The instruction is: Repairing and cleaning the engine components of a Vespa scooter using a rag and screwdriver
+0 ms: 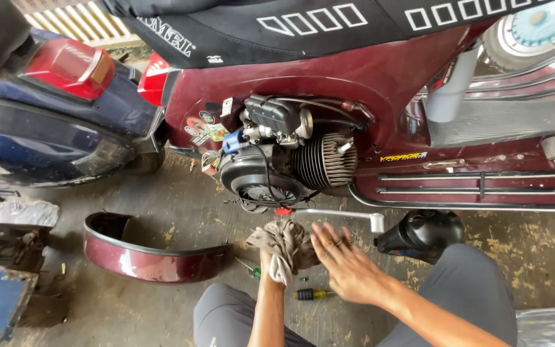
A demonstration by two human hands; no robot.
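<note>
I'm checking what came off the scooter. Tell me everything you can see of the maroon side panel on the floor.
The maroon curved metal side panel lies on the stained concrete floor, left of the person's knees. It is glossy outside, dark inside, with a pale trim line along its rim. It rests with its hollow side facing up and toward the scooter. Neither hand touches it; a small green-handled screwdriver lies just beyond its right end.

We see a soft, crumpled cloth rag (284, 247), a shiny dark red scooter panel (152, 257) on the rough, stained concrete floor (181, 205), dull ribbed metal on the engine (325, 160), and a glossy black plastic jug (422, 234).
</note>
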